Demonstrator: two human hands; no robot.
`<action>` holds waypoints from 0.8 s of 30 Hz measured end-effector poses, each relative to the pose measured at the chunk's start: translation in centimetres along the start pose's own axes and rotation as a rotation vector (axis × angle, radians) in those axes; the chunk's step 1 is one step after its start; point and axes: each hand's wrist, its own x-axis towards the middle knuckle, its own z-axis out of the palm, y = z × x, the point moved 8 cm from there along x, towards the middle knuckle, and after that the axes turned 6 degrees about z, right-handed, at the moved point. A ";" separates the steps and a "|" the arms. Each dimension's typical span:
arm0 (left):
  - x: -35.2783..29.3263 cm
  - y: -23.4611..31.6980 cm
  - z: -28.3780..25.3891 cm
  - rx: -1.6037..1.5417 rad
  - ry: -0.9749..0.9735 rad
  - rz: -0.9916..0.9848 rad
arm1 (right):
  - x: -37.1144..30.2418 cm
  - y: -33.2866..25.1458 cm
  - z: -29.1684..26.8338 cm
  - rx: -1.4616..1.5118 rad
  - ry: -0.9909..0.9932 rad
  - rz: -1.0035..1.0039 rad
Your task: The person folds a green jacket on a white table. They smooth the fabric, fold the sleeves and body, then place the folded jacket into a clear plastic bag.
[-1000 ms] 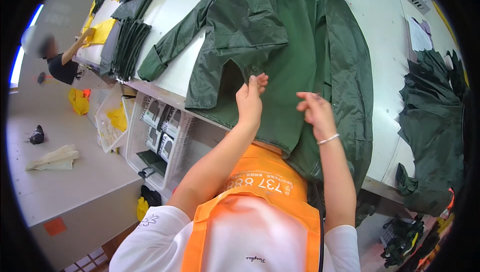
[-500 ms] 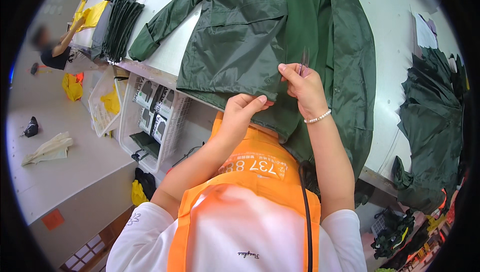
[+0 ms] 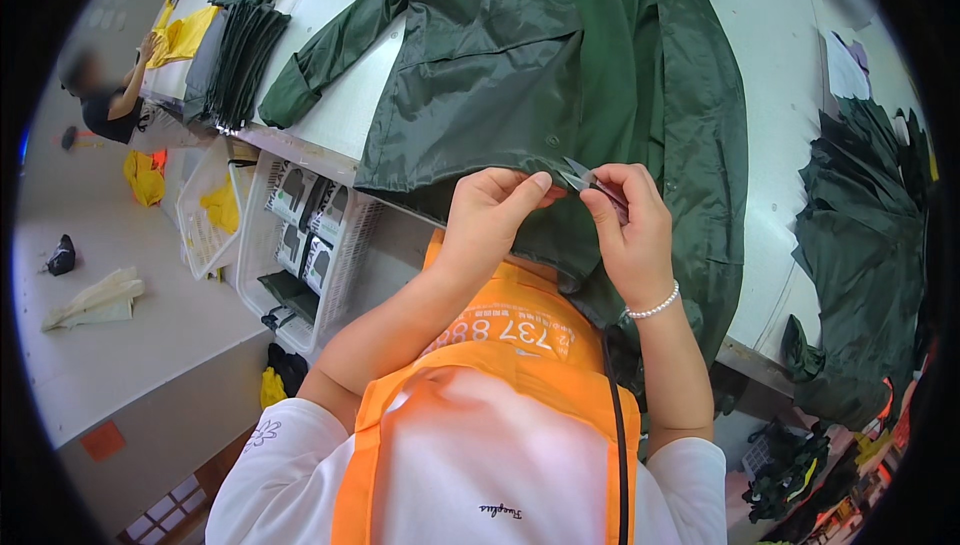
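A dark green waterproof jacket (image 3: 480, 85) lies spread on the white table, its lower hem hanging at the near edge. My left hand (image 3: 490, 217) pinches the hem near the front corner between thumb and fingers. In my right hand (image 3: 635, 220) are small thread snips (image 3: 592, 183), their blades pointing left, with the tips apart close beside my left fingertips and the hem. A snap button (image 3: 551, 141) shows on the jacket just above. Whether a thread lies between the blades is too small to tell.
Left of me, a white plastic basket (image 3: 343, 275) holds packaged items below the table edge. Folded dark garments (image 3: 243, 60) are stacked at the far left, near another person (image 3: 108, 95) handling yellow cloth (image 3: 183, 37). More dark green garments (image 3: 865, 235) drape over the table on the right.
My right hand has let go of the jacket's edge and moved down. The snips, earlier pointing up, now point left at the hem. My left hand keeps its pinch.
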 end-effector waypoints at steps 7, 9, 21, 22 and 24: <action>0.2 0.2 0.0 0.090 -0.022 -0.003 | 0.2 -1.1 -0.5 -0.153 0.020 -0.023; 0.3 0.0 -0.2 0.054 -0.046 -0.017 | 0.4 -0.5 -0.1 -0.051 0.023 0.044; 6.5 -0.2 -22.8 0.528 0.274 0.025 | -1.0 9.6 6.9 -0.072 -0.085 0.616; 8.3 1.0 -29.8 0.621 0.498 0.123 | -1.1 8.3 6.2 -0.307 -0.002 0.518; 8.2 5.4 -40.5 0.910 1.009 0.293 | -1.2 7.0 4.5 -0.543 0.284 0.225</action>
